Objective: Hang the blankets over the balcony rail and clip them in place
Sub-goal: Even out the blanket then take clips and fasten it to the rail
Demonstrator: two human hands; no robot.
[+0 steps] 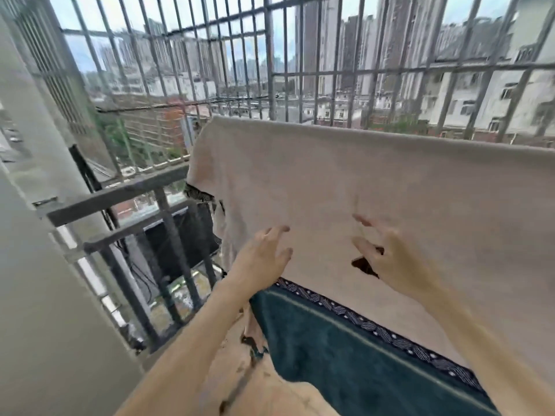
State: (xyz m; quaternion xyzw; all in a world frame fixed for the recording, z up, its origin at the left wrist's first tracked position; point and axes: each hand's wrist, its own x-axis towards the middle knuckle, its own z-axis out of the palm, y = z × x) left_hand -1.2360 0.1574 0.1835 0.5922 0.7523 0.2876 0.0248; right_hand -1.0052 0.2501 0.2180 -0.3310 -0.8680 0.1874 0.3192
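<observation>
A cream blanket (375, 181) hangs spread over the balcony rail, which it hides along its top edge. Below its hem lies a teal blanket (345, 349) with a dark patterned border. My left hand (264, 256) is at the cream blanket's lower left, fingers spread and straight against the cloth. At the blanket's lower middle is my right hand (390, 259), with its forefinger and thumb stretched toward the cloth. Its lower fingers curl round a small dark object (365, 265), apparently a clip, and the hand mostly hides it.
A grey side rail (120, 190) with dark posts runs at the left by a pale wall (36, 265). A metal grille (270, 70) closes the balcony above and beyond the blanket. A dark box (180, 238) sits outside the posts.
</observation>
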